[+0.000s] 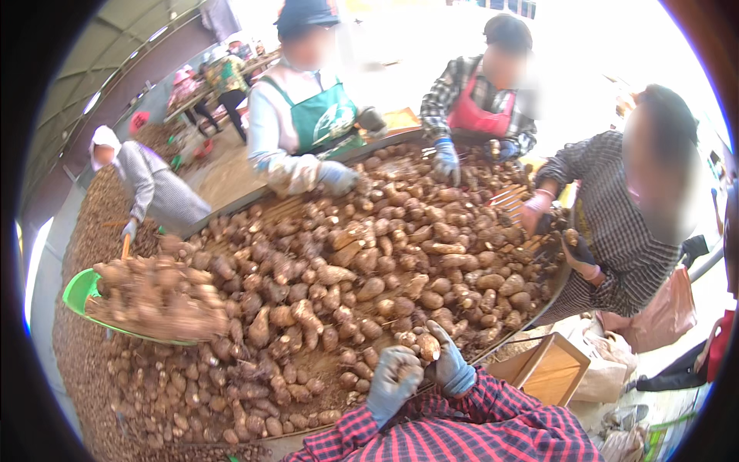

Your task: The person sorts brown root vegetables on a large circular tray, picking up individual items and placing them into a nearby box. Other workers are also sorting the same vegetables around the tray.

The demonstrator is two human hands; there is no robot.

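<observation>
Both of my hands wear soiled grey-blue work gloves at the near edge of a sorting table heaped with brown taro corms [346,254]. My right hand [453,361] grips a taro corm [429,346] with a pale cut end, thumb and fingers around it. Beside it, my left hand [395,378] has its fingers curled around what looks like a small taro corm [404,373], mostly hidden by the glove. Another small corm [406,338] shows just past the left fingertips, almost touching the held one. Smaller corms [364,369] lie left of my hands.
A green scoop [81,294] full of blurred taro tips over the table's left end, beside a stooping person [153,179]. Three co-workers with gloved hands [338,178] stand around the far and right sides. A wooden-framed box [554,369] and sacks [606,358] stand at right.
</observation>
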